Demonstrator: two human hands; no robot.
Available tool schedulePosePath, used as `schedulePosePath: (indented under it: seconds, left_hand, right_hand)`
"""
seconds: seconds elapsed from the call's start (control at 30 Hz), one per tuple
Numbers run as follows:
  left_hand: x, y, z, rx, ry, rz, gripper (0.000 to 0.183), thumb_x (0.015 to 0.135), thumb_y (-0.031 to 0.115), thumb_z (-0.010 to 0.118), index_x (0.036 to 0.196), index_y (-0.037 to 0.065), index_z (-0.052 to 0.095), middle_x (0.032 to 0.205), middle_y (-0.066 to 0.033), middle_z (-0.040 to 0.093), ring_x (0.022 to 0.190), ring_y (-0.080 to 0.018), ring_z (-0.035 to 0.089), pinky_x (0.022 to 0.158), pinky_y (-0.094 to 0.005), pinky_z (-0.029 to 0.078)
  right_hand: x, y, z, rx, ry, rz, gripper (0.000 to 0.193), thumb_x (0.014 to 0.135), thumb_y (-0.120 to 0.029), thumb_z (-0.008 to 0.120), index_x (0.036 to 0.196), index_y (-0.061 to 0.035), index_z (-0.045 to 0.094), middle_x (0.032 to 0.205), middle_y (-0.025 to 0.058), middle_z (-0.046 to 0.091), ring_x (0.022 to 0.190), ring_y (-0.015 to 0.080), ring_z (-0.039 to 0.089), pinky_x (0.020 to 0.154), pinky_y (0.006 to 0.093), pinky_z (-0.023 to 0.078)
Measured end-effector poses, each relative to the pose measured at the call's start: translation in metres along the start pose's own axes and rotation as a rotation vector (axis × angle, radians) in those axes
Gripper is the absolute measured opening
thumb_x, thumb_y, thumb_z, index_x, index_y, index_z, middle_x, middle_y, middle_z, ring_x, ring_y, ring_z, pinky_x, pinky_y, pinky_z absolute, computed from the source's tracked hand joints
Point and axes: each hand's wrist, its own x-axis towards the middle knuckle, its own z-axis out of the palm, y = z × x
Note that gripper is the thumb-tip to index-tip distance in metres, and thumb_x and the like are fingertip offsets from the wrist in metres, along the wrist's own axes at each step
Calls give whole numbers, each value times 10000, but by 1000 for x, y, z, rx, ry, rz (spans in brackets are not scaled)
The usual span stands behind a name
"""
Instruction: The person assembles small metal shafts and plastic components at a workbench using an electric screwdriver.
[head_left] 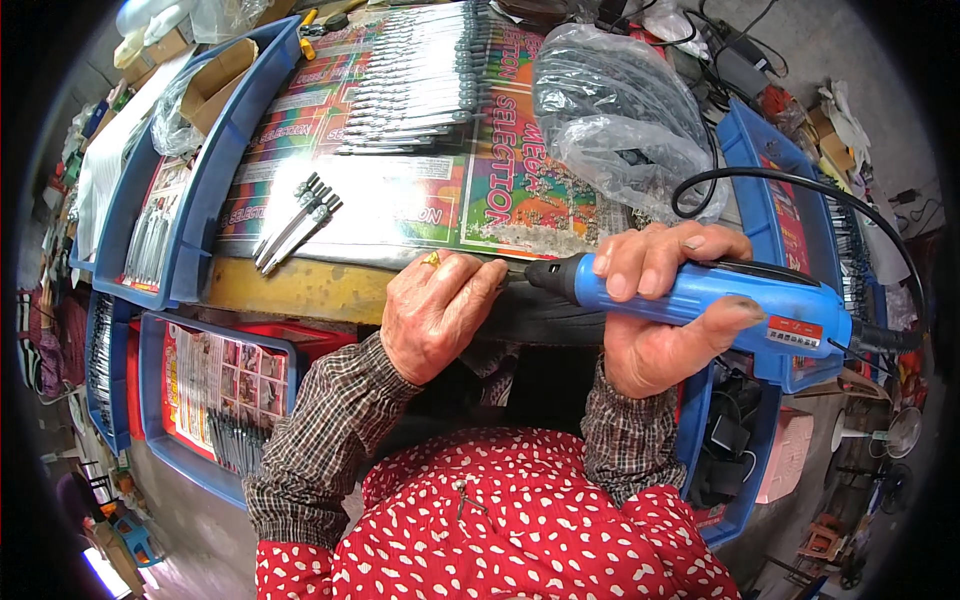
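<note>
Blue plastic power screwdriver with a black nose point(700, 290) is held at the yellow-edged table's point(290, 288) near side, long axis crosswise, nose left and slightly away from us. Our right hand point(645, 335) wraps its body; our left hand point(435, 310), fingers bunched, meets the tip, hiding whatever it pinches. Beyond: slim silver-and-black rods point(425, 85), crumpled clear plastic bag point(620, 120). Black cable point(800, 181) loops rightward.
</note>
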Motion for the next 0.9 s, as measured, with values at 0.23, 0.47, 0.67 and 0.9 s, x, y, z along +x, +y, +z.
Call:
schedulePosePath:
  seconds: [0.23, 0.47, 0.67, 0.9]
  left_hand:
    - [0, -3, 1, 5, 5, 40, 321, 601, -46, 691, 908, -5, 606, 753, -71, 558, 638, -206, 565, 535, -307, 450]
    - [-2, -4, 2, -30, 35, 45, 313, 604, -50, 690, 902, -4, 606, 752, -72, 562, 639, -207, 571, 537, -303, 457]
    - [-1, -4, 1, -4, 27, 53, 299, 614, -46, 690, 897, -2, 604, 751, -70, 570, 636, -205, 574, 540, -305, 457]
    - [0, -3, 2, 6, 24, 57, 313, 618, -52, 680, 916, 0, 599, 766, -73, 566, 643, -210, 573, 536, -307, 452]
  right_hand:
    - [3, 2, -8, 0, -25, -50, 562, 763, -568, 592, 965, -82, 397, 650, 53, 488, 561, 174, 518, 597, 346, 457]
    - [2, 3, -9, -2, -16, -50, 557, 759, -563, 603, 963, -82, 410, 655, 57, 494, 561, 176, 517, 588, 340, 449]
    - [2, 2, -10, -4, -20, -48, 550, 762, -550, 611, 966, -79, 412, 654, 63, 493, 564, 180, 518, 588, 344, 449]
    - [0, 0, -11, 0, -11, -39, 534, 768, -533, 614, 971, -82, 413, 656, 65, 495, 572, 185, 525, 592, 353, 453]
